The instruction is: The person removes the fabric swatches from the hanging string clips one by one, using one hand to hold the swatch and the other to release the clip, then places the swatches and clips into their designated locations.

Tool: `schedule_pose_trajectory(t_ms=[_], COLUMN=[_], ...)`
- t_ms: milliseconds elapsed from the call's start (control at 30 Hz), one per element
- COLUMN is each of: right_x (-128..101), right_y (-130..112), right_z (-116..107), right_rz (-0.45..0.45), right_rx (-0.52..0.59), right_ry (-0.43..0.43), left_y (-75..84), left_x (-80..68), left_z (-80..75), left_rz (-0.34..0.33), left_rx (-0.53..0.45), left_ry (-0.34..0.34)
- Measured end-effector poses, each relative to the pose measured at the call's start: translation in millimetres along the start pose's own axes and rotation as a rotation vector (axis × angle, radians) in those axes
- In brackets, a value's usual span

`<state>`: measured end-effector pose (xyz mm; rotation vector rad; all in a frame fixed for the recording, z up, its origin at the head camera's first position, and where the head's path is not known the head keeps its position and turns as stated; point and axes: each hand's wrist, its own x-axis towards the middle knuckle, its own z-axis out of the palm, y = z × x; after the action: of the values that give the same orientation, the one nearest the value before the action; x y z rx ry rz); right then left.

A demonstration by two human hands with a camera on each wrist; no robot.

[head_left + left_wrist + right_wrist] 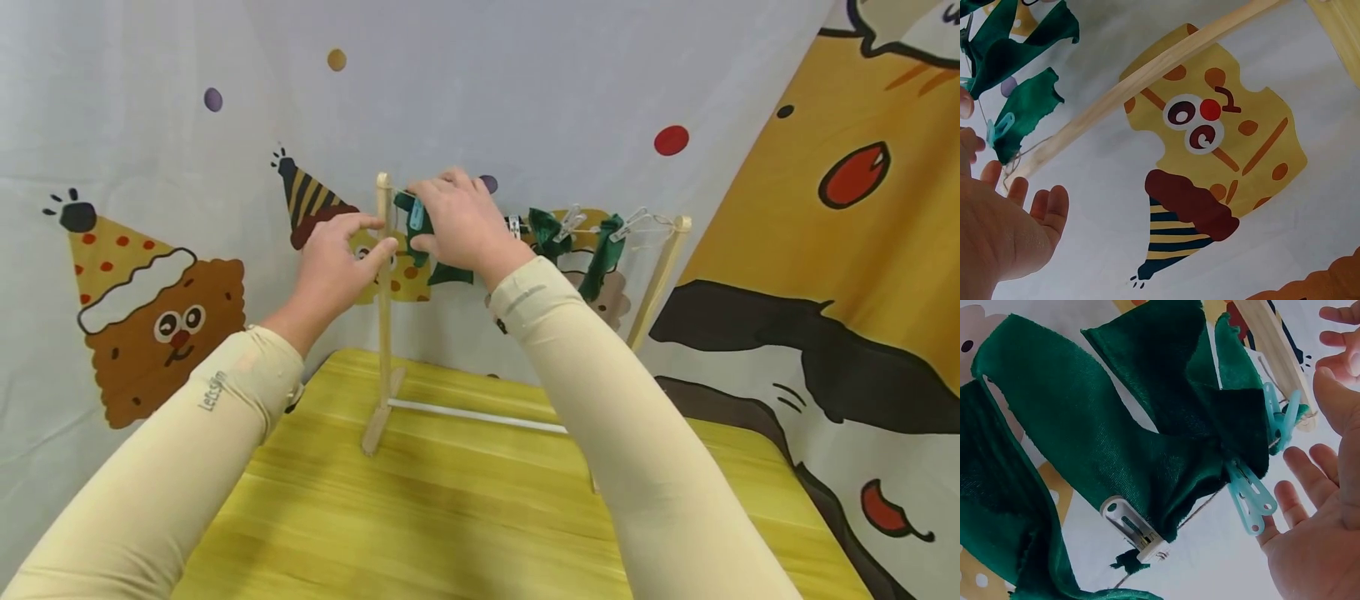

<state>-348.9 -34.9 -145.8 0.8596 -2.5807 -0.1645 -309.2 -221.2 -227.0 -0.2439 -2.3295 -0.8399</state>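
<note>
Several strips of dark green cloth (1079, 387) hang from a thin string (1200, 507) tied between two wooden posts. My right hand (461, 221) is at the line, fingers parted and holding nothing. Its fingertips come right up to a light blue clothespin (1250, 499) clipped on the cloth. Another light blue clothespin (1282, 419) grips a small green piece by the left post. A grey-white clothespin (1134, 528) lies farther along the string. Beside the left wooden post (385, 308), my left hand (337, 262) is held up with thumb and fingers apart, grasping nothing.
The rack stands on a yellow wood-grain table (420, 517), with a white crossbar (480, 415) low between its posts. Clear clothespins (572, 222) hold more green cloth near the right post (660, 283). A printed cartoon curtain (540, 92) hangs close behind.
</note>
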Motion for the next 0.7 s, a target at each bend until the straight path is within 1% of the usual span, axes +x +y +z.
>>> schedule_pose_trajectory(t_ms=[100,333,467,700], right_x=[2.4,13.0,15.5,15.2], right_y=[-0.2,-14.6,-18.1,-11.2], right_z=[-0.2,-2.8,-0.8,2.2], right_rz=[0.010,-0.013,0.011,0.037], right_rx=[-0.022,-0.050,-0.070,-0.089], right_ry=[-0.016,-0.048,-0.074,-0.081], left_y=[0.2,-6.0,-7.4,-5.4], left_x=[0.7,-3.6,-5.0,-0.6], left_z=[1.5,-4.3,-3.5,3.6], left_rz=[0.006,-0.043,-0.030,0.006], left_rx=[-0.008,-0.008,-0.023,-0.030], left_ry=[0.001,0.008,-0.005,0.006])
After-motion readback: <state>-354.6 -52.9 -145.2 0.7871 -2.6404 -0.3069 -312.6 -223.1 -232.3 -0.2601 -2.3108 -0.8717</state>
